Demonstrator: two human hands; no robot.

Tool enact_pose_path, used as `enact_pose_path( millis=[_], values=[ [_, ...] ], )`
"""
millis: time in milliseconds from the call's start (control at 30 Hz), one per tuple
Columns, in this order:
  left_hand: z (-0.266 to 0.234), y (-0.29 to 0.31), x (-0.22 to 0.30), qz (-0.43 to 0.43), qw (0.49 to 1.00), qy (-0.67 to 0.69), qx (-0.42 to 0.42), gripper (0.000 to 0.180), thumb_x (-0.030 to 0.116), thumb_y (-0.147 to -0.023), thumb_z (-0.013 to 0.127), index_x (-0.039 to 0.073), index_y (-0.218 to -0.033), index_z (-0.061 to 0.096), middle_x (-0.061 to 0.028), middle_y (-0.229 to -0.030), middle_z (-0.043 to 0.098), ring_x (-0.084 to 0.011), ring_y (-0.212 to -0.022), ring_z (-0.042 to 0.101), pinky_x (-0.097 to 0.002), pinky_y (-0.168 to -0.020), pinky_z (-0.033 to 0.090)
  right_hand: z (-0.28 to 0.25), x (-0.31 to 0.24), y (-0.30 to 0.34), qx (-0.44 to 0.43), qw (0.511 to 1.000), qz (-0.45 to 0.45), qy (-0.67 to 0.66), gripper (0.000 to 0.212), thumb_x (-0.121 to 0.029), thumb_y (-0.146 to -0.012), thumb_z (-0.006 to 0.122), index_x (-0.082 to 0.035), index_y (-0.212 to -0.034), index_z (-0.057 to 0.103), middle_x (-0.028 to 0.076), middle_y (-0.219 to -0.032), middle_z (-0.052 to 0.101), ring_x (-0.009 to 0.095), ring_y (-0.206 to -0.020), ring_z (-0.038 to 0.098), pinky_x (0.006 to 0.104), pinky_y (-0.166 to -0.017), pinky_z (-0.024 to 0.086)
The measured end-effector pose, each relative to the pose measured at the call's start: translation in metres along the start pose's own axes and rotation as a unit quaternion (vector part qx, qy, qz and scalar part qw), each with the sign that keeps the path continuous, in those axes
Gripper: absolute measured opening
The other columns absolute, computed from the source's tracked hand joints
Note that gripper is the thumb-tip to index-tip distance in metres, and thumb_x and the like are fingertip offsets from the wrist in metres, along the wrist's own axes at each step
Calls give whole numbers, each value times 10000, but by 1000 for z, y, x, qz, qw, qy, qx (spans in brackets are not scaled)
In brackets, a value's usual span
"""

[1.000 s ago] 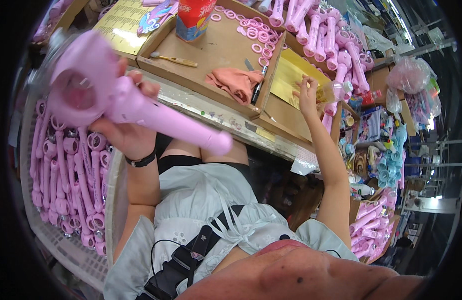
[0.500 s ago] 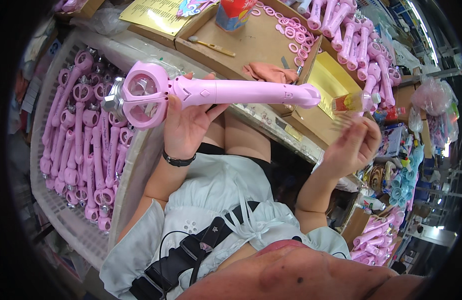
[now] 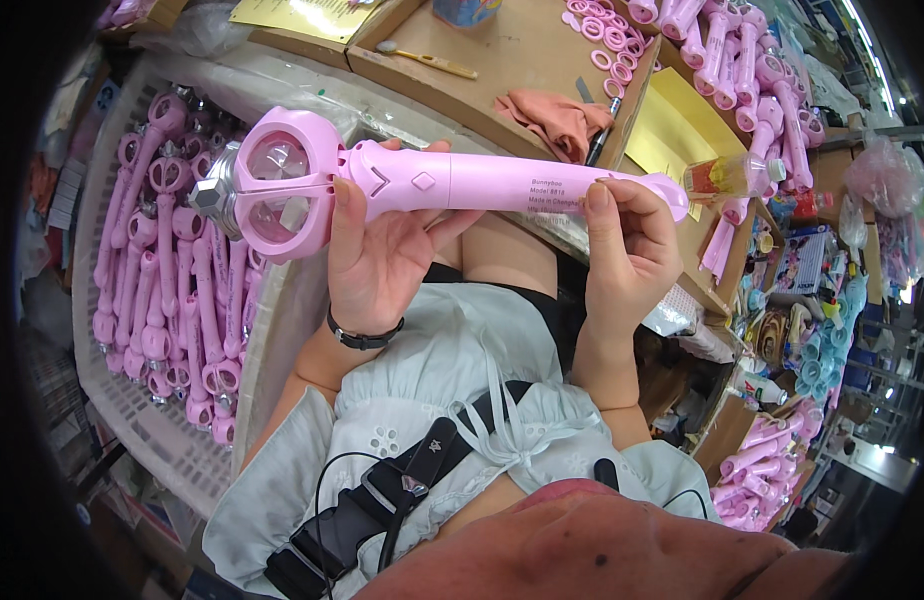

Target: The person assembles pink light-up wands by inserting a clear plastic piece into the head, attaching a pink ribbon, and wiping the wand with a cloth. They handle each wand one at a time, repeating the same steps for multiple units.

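A pink toy wand [image 3: 487,182] lies level across the front of me, its round windowed head [image 3: 282,180] and silver faceted tip to the left. Beneath the neck of the wand, my left hand [image 3: 382,265] holds it with the thumb and fingers around it. My right hand [image 3: 632,250] pinches the right end of a small clear sticker [image 3: 557,198] with dark print. The sticker lies over the side of the handle, close to its flared end; how much of it touches the handle I cannot tell.
At left stands a white plastic basket [image 3: 132,440] full of similar wands. Beyond my hands, a cardboard tray [image 3: 512,75] holds pink rings, a brush [image 3: 427,60], an orange cloth [image 3: 562,120] and a pen. A bottle [image 3: 727,178] and more wands [image 3: 727,60] are at right.
My right hand has moved left to the wand's handle, bringing the clear sticker against it. The wand is still in my left hand, and the view has shifted slightly.
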State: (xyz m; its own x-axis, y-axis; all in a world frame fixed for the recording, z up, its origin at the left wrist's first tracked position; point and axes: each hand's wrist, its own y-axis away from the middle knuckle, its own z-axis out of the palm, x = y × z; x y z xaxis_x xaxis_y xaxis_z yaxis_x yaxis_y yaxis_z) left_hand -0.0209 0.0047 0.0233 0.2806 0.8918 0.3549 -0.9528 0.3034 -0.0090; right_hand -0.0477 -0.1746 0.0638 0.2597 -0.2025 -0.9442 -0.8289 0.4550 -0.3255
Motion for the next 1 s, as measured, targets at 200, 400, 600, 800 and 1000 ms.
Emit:
enact_pose_path(
  millis=[200, 400, 600, 800, 1000],
  values=[
    [2, -1, 0, 1, 1000, 1, 9, 603, 521, -919, 430, 94, -1338, 350, -224, -1389, 359, -374, -1291, 357, -570, -1035, 328, 3, 7, -2, 11, 1000, -11, 10, 124, -56, -834, 675, -2, -931, 619, -31, -777, 594, 0, -634, 476, 135, -550, 358],
    [3, -1, -1, -3, 1000, -11, 19, 605, 522, -917, 435, 94, -1335, 348, -233, -1383, 361, -379, -1289, 358, -573, -1034, 325, 1, 9, -4, 13, 1000, -4, 22, 127, -83, -837, 681, -3, -920, 628, -28, -785, 603, 4, -636, 484, 137, -555, 366],
    [5, -1, 0, -13, 998, -58, 26, 542, 543, -910, 433, 163, -1293, 378, -162, -1338, 424, -324, -1254, 417, -538, -1050, 322, 2, 12, -3, 10, 1000, -5, 21, 126, -79, -838, 678, 0, -923, 627, -20, -798, 614, 7, -650, 500, 138, -566, 377],
    [4, -2, 0, -10, 998, -58, 23, 549, 540, -914, 423, 164, -1310, 366, -169, -1349, 411, -328, -1261, 409, -539, -1051, 320, 2, 13, -4, 7, 1000, -5, 14, 123, -73, -840, 674, 0, -925, 626, -15, -806, 621, 10, -660, 511, 140, -571, 385],
    [4, -1, -1, -12, 998, -57, 30, 554, 537, -915, 424, 161, -1316, 361, -172, -1354, 404, -327, -1266, 403, -542, -1052, 315, 1, 15, -4, 7, 999, -2, 31, 121, -73, -838, 675, -1, -921, 624, -17, -796, 619, 9, -653, 511, 140, -568, 388]
  ],
)
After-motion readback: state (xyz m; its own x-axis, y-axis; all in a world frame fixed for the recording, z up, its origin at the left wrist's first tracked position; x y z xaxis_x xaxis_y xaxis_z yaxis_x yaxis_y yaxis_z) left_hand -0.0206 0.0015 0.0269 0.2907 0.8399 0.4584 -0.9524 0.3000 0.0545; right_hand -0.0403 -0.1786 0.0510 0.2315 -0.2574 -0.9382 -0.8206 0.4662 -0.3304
